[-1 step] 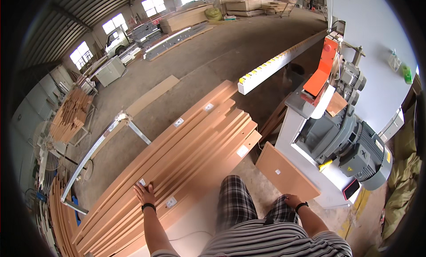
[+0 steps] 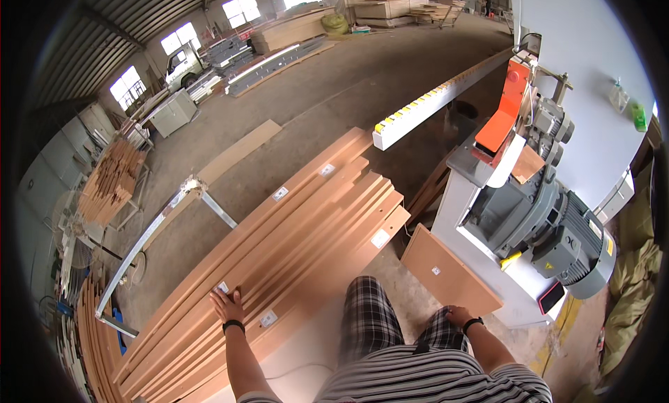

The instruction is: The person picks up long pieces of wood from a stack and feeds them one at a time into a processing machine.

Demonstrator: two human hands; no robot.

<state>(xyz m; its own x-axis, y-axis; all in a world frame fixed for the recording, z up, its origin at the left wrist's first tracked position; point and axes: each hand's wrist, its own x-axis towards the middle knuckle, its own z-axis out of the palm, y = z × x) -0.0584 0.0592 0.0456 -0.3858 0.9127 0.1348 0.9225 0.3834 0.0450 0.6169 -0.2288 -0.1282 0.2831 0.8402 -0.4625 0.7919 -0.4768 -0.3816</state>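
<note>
My left hand (image 2: pixel 228 306) lies with fingers spread on a stack of long reddish-brown wooden boards (image 2: pixel 306 225). Its fingertips are beside a small white label (image 2: pixel 222 287). Nothing is gripped in it. More white labels mark other boards, one of them a label (image 2: pixel 268 318) to the right of this hand. Down by my right thigh, my right hand (image 2: pixel 458 315) has its fingers curled in. Its palm is hidden, so I cannot see whether anything is in it. The nearest thing to it is a brown panel (image 2: pixel 449 270) leaning against the machine base.
On the right stands a machine with a grey motor (image 2: pixel 571 250) and an orange guard (image 2: pixel 505 114). A phone (image 2: pixel 552 296) lies on its base. A white beam with yellow pieces (image 2: pixel 432 105) runs toward the back. A metal frame (image 2: pixel 150 225) stands left of the boards.
</note>
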